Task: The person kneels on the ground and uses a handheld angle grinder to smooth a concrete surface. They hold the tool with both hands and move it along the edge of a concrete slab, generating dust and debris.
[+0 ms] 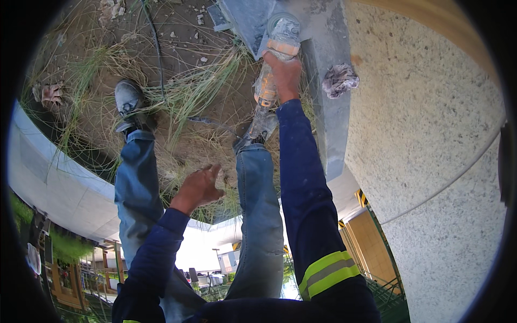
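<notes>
My right hand (287,76) is wrapped round a dusty yellow-and-grey angle grinder (266,90). The tool's round head points away from me, over a grey stone slab (249,24) at the top of the view. Whether its disc touches the slab or is turning I cannot tell. Between my knees hangs my left hand (197,189), with its fingers apart and nothing in it. Below that hand are dry ground and grass (207,86).
A crumpled rag or paper (340,81) lies on the grey ledge (335,124) at right, beside a speckled pale surface (425,134). A dark cable (156,46) crosses the soil near my left boot (128,98). Rubble and long grass surround my feet.
</notes>
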`<state>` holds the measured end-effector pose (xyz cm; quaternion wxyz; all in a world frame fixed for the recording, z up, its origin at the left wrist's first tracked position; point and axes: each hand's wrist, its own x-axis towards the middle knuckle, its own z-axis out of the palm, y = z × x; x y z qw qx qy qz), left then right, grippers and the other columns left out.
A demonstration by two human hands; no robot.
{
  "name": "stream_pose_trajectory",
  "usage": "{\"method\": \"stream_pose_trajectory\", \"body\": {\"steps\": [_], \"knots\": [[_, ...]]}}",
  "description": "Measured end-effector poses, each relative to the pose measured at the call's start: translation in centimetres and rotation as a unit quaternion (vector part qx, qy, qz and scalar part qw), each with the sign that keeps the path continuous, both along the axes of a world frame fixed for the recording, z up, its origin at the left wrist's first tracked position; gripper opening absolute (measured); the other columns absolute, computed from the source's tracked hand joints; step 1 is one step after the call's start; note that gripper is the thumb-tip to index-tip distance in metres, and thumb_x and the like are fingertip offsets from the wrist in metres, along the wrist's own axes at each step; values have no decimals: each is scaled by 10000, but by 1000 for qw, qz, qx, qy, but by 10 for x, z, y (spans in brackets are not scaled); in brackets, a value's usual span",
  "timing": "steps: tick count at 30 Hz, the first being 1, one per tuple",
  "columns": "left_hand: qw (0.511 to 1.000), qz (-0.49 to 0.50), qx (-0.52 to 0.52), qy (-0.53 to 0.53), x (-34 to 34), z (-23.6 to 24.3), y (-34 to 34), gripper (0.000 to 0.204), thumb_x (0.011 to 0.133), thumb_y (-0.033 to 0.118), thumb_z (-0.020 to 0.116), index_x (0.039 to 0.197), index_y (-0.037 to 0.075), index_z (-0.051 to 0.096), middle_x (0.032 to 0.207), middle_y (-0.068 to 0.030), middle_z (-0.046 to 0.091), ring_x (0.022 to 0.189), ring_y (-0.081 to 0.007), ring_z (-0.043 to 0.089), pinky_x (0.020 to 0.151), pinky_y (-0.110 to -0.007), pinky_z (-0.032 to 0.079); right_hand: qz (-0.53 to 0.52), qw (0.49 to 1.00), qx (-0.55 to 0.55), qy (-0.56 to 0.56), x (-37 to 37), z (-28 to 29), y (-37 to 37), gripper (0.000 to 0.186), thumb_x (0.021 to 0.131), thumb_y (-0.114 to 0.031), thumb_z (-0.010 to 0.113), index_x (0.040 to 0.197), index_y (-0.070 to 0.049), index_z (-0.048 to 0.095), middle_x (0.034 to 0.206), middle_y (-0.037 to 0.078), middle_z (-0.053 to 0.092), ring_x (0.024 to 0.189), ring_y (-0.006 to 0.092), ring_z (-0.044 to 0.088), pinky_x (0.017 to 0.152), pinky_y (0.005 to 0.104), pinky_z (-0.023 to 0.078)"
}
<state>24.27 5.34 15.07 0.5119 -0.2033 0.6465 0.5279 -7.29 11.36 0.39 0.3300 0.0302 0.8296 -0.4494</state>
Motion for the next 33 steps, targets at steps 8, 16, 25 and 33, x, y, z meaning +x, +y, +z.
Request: {"method": "stream_pose_trajectory", "body": {"steps": [8, 16, 25, 33], "knots": [[1000, 5, 5, 8, -4, 1, -5, 627, 815, 311, 841, 1328, 79, 565, 1289, -169, 710, 1202, -370, 686, 1019, -461, 554, 8, 1000, 2, -4, -11, 5, -12, 457, 790, -220, 900, 1147, 26, 755, 1062, 86, 770, 901, 181, 723, 805, 345, 565], [995, -26, 75, -52, -20, 6, -21, 840, 863, 335, 761, 1568, 51, 404, 1509, -260, 561, 1382, -390, 572, 1156, -484, 477, 30, 999, 10, -16, -11, 5, -12, 438, 801, -193, 891, 1161, 15, 753, 1080, 78, 768, 934, 170, 719, 823, 329, 561], [997, -26, 62, -32, -16, 5, -17, 807, 863, 327, 770, 1537, 51, 424, 1468, -257, 588, 1278, -412, 638, 1110, -488, 515, 6, 1000, 20, 20, -17, 4, -12, 443, 793, -199, 886, 1159, 13, 754, 1074, 83, 769, 924, 184, 717, 832, 355, 560], [997, -37, 63, -34, -20, 6, -21, 777, 867, 335, 766, 1515, 62, 435, 1465, -244, 589, 1279, -407, 638, 1107, -481, 519, 11, 1000, 14, 9, -8, 5, -11, 440, 800, -198, 886, 1162, 14, 753, 1082, 82, 768, 918, 170, 713, 821, 345, 556]]}}
